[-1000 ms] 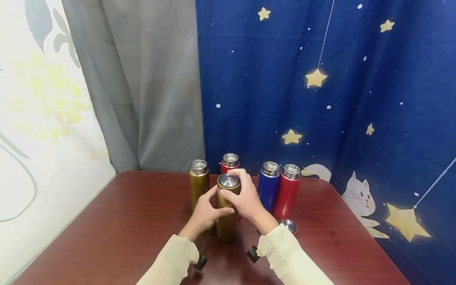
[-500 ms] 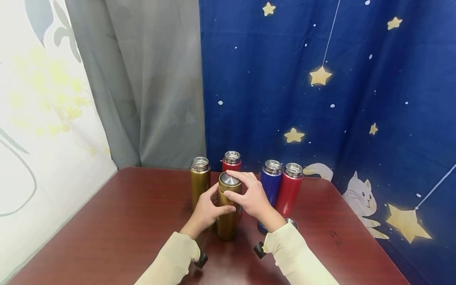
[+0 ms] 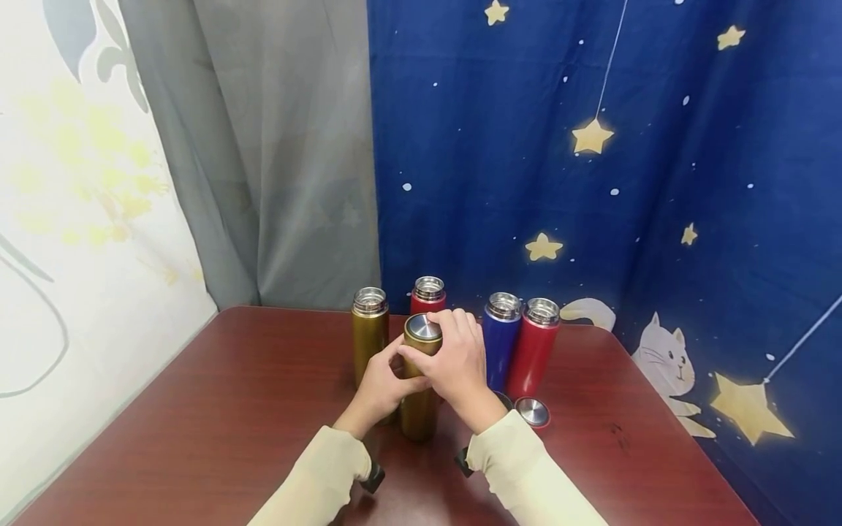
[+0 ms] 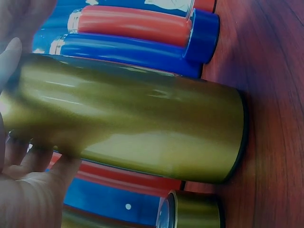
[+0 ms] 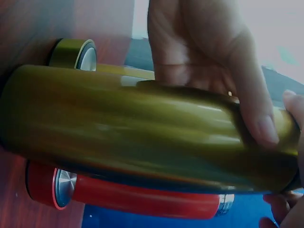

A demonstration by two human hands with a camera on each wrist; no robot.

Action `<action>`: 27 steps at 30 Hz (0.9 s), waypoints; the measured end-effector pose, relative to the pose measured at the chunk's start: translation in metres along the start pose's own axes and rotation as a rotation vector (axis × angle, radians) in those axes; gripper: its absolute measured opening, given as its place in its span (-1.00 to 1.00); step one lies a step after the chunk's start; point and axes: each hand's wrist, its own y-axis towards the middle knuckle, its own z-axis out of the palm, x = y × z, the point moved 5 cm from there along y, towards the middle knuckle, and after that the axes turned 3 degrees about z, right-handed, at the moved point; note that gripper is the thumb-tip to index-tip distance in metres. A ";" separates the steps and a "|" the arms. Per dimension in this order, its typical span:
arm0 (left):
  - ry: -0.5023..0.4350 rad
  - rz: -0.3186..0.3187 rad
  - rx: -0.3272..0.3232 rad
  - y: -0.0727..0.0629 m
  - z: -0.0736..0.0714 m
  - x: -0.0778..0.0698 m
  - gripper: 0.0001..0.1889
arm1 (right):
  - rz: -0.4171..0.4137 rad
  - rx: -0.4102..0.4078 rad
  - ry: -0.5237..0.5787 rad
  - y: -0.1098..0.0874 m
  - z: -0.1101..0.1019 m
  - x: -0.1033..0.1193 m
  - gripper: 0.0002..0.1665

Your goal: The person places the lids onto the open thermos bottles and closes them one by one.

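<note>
A gold thermos (image 3: 419,422) stands upright near the middle of the table, its silver-topped lid (image 3: 423,327) on. My left hand (image 3: 378,383) grips the upper body, thumb across the front, as the left wrist view also shows. Around the lid curl the fingers of my right hand (image 3: 460,359), thumb at the near side and fingertips toward the far edge. In the right wrist view, the left thumb presses on the gold thermos (image 5: 118,123) just below the right fingers.
Behind stand an open gold thermos (image 3: 370,340) and an open red one (image 3: 427,298). To the right are an open blue thermos (image 3: 500,343) and another red one (image 3: 534,351). Loose lids lie before them: red (image 3: 533,413), blue (image 4: 202,35), gold (image 4: 198,210) and red (image 5: 46,184).
My right hand has turned about the lid, its knuckles swinging toward the far side and its fingertips shifting right across the top. The left hand keeps its grip and the thermos stays in place.
</note>
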 end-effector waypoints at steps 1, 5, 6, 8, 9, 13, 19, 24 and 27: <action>0.000 -0.005 -0.004 0.000 0.000 0.000 -0.27 | 0.002 -0.016 -0.029 0.000 0.000 0.001 -0.30; 0.007 -0.005 -0.025 0.000 0.000 -0.001 -0.27 | 0.063 0.041 -0.118 0.003 -0.001 0.005 -0.24; 0.009 -0.008 -0.026 -0.001 0.000 -0.002 -0.27 | 0.086 0.082 -0.113 0.004 0.000 0.004 -0.21; 0.004 -0.004 -0.027 -0.001 -0.001 -0.001 -0.26 | 0.135 0.199 -0.050 0.006 0.001 0.003 -0.17; -0.004 -0.005 -0.021 -0.002 -0.001 -0.001 -0.25 | 0.152 0.256 0.010 0.007 0.001 0.002 -0.15; -0.030 -0.017 0.007 -0.002 0.000 0.000 -0.22 | 0.171 0.510 0.339 0.008 0.002 -0.010 -0.19; -0.038 -0.040 -0.005 -0.002 -0.001 0.001 -0.19 | 0.105 0.725 0.624 0.011 0.001 -0.024 -0.25; -0.045 -0.037 0.008 -0.001 0.000 -0.001 -0.19 | 0.088 0.673 0.545 0.011 0.000 -0.029 -0.26; -0.042 -0.038 0.005 0.000 0.000 -0.001 -0.20 | 0.085 0.605 0.454 0.011 -0.001 -0.029 -0.25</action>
